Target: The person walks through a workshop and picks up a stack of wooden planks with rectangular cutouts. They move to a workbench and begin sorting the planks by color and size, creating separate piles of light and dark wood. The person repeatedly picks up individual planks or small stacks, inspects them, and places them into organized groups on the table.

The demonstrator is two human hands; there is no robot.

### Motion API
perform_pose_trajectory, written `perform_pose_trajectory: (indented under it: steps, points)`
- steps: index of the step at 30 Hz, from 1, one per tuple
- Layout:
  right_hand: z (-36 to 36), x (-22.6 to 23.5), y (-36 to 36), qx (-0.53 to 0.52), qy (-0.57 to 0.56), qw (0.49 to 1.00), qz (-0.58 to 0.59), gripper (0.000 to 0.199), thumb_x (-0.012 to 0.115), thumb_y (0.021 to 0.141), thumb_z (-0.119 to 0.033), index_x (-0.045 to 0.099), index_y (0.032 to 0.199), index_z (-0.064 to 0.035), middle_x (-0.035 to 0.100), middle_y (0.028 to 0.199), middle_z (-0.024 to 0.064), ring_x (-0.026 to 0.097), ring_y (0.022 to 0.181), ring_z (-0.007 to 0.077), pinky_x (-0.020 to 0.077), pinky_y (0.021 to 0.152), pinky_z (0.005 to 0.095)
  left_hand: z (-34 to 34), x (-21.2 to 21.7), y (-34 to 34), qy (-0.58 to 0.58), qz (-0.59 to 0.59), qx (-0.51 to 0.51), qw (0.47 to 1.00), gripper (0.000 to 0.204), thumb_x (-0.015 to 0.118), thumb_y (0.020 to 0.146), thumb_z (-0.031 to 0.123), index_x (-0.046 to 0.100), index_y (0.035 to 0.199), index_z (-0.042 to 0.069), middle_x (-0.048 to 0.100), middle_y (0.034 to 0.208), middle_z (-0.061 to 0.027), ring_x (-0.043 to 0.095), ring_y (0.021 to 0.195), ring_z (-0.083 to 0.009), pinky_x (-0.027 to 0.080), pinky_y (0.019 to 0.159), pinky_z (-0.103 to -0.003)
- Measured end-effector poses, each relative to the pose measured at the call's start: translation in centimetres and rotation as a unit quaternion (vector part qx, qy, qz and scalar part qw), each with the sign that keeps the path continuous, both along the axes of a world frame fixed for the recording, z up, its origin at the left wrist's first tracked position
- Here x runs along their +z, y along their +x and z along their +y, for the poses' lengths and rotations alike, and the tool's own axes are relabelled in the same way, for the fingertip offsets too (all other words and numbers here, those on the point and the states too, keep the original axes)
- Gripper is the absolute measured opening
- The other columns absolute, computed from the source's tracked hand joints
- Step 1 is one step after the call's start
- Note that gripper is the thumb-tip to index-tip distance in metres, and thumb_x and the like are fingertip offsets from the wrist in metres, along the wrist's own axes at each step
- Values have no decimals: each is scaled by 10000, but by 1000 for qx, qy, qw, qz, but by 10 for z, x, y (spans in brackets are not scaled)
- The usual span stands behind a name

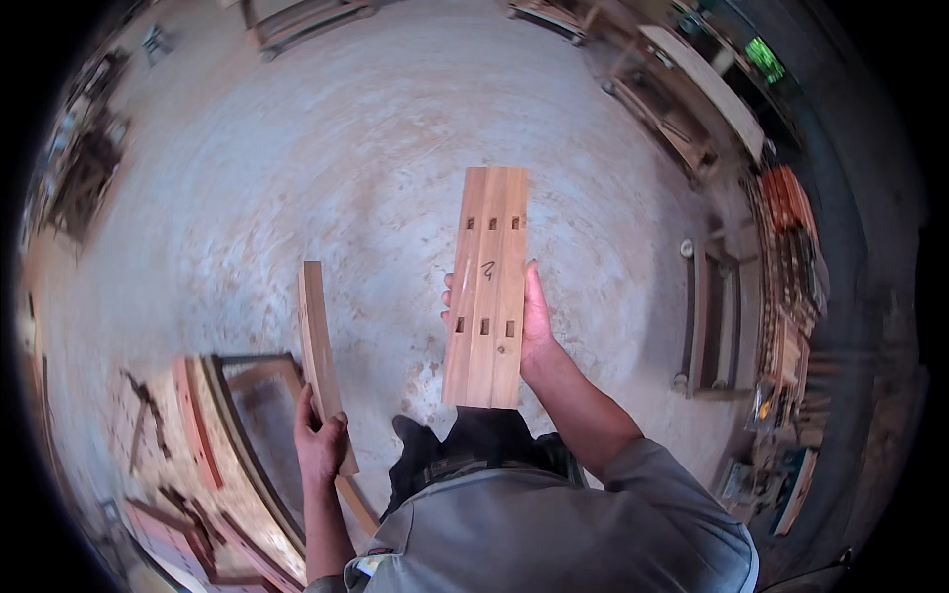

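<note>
Three wooden slats (pixel 484 371) lie flush side by side in my right hand (pixel 537 314), forming one flat stack in front of my body. Each slat has two small rectangular mortises, one towards either end, and a dark pencilled mark crosses the middle. My right thumb presses the right edge while fingertips show at the left edge; the palm is hidden beneath. On the left, my left hand (pixel 321 443) is closed around the lower part of a single narrow wooden slat (pixel 314 316), which points away from me. No mortises can be made out on its visible sides.
A workbench (pixel 259 450) at the lower left bears several reddish wooden pieces (pixel 198 425). Low wheeled frames stand at the right (pixel 714 316) and the far end (pixel 311 25). Stacked timber (pixel 791 247) lines the right side. Concrete floor (pixel 395 128) stretches ahead.
</note>
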State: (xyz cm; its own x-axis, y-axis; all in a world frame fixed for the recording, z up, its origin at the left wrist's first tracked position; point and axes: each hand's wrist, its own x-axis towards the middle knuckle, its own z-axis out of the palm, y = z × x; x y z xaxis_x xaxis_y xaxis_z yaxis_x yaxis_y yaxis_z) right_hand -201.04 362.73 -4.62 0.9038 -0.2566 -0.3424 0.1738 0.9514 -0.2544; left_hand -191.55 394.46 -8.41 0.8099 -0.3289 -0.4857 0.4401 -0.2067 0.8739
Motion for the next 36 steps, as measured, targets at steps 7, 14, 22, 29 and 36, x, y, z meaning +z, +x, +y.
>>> perform_pose_trajectory:
  steps: [7, 14, 22, 29, 36]
  points:
    - [-82, -28, 49, -37, 14, 999, 4, 835, 266, 887, -736, 395, 1381, -76, 544, 1212, 172, 572, 1053, 326, 483, 917, 501, -93, -39, 81, 9, -55, -63, 997, 719, 617, 760, 41, 337, 1420, -17, 572, 1046, -112, 570, 842, -150, 482, 703, -259]
    - [-179, -42, 52, -122, 20, 992, -11, 875, 418, 840, -733, 385, 1389, -52, 544, 1238, 190, 557, 1086, 360, 473, 924, 529, -226, 3, 137, 296, -423, -189, 836, 808, 736, 637, 151, 400, 1359, 16, 470, 1269, -251, 498, 1115, -376, 435, 920, -468]
    - [-303, -84, 35, -191, -22, 980, 50, 825, 396, 872, -707, 413, 1365, -47, 561, 1224, 180, 570, 1073, 344, 482, 908, 518, -366, -2, 199, 330, -553, -186, 742, 850, 755, 613, 237, 398, 1351, 13, 458, 1252, -267, 458, 1124, -424, 378, 955, -496]
    - [-448, -191, -71, -242, -175, 922, 248, 543, 400, 992, -492, 482, 1291, -46, 604, 1102, 110, 595, 968, 238, 498, 846, 406, -524, -37, 265, 299, -565, -227, 735, 821, 744, 634, 272, 410, 1336, 8, 456, 1227, -288, 459, 1101, -452, 387, 940, -513]
    - [-458, -301, -216, -166, -121, 822, 532, 473, 484, 967, -476, 572, 1189, -68, 629, 1009, 78, 601, 875, 208, 510, 758, 371, -690, -111, 337, 327, -348, -359, 802, 828, 729, 621, 368, 423, 1334, 77, 546, 1159, -223, 509, 1072, -411, 431, 922, -490]
